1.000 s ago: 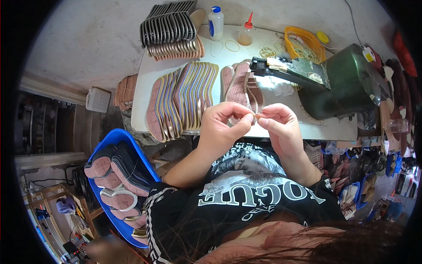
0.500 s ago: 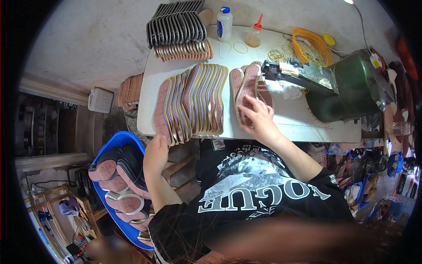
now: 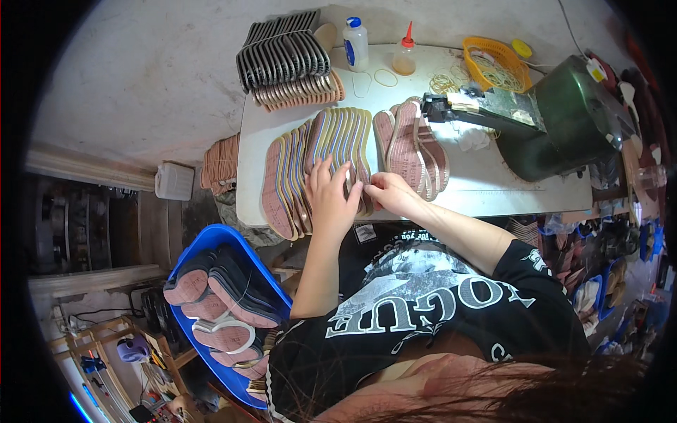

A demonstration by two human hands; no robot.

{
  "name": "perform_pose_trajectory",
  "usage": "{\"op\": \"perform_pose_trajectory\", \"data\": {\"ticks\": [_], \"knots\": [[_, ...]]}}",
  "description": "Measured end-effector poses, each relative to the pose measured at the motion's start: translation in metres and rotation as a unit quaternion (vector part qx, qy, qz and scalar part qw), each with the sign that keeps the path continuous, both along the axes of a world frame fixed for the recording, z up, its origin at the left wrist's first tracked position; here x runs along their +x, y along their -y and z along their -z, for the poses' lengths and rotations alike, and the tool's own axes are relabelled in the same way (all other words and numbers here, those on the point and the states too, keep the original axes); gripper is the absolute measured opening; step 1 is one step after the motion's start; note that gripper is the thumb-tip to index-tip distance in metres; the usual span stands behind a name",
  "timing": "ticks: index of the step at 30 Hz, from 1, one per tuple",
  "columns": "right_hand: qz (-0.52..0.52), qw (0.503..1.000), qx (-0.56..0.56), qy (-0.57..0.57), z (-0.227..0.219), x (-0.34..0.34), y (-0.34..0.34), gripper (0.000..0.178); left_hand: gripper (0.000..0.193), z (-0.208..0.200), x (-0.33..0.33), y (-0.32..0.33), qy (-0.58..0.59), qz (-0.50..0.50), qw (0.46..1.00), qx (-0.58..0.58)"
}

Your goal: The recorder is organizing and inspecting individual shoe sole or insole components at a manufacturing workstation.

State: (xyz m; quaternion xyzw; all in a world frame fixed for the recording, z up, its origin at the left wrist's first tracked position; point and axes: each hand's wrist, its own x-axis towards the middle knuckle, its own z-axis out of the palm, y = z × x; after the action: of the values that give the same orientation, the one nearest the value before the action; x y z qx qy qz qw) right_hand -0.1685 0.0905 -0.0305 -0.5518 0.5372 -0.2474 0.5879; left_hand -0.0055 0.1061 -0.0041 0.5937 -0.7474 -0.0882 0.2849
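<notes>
Two rows of pinkish shoe soles with yellow and blue-grey edges stand packed together on the white table. My left hand lies over the near part of the right-hand row, its fingers spread across the edges. At the right end of that row, my right hand has its thumb and fingers pinched on the near end of a sole, close to my left thumb. The fingertips partly hide the grip. Just right of the hands lies a small pile of pink soles with pale stitched rims.
A green machine with a black arm stands on the right. Along the back are tied dark soles, a white bottle, a red-tipped bottle and a yellow basket. A blue tub of soles sits lower left.
My left hand has moved right, from the left row's near end onto the right row. My right hand has left the stitched soles and come left to the row's end. The view has shifted slightly.
</notes>
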Motion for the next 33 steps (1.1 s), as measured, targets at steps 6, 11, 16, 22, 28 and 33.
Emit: {"op": "perform_pose_trajectory", "data": {"ticks": [6, 11, 16, 22, 28, 33], "knots": [[0.017, 0.958, -0.234, -0.163, -0.058, -0.026, -0.018, 0.026, 0.044, 0.009, -0.006, 0.005, 0.008, 0.008, 0.999, 0.037], [-0.086, 0.954, -0.272, -0.091, -0.115, -0.062, -0.042, 0.025, 0.049, 0.018, -0.012, 0.000, -0.380, -0.003, 0.925, -0.008], [-0.045, 0.912, -0.403, -0.055, -0.101, -0.080, -0.054, 0.033, 0.056, -0.037, -0.028, 0.004, -0.749, 0.107, 0.618, 0.213], [-0.078, 0.952, -0.043, 0.293, -0.088, -0.119, -0.058, 0.034, 0.041, -0.045, -0.071, 0.022, -0.705, 0.049, 0.672, 0.222], [-0.029, 0.912, 0.002, 0.409, -0.036, -0.123, -0.037, 0.031, 0.038, -0.041, -0.127, 0.007, -0.671, 0.205, 0.649, 0.294], [-0.112, 0.917, 0.008, 0.382, -0.050, -0.148, -0.020, 0.028, 0.036, -0.056, -0.135, 0.003, -0.591, 0.198, 0.751, 0.217]]}}
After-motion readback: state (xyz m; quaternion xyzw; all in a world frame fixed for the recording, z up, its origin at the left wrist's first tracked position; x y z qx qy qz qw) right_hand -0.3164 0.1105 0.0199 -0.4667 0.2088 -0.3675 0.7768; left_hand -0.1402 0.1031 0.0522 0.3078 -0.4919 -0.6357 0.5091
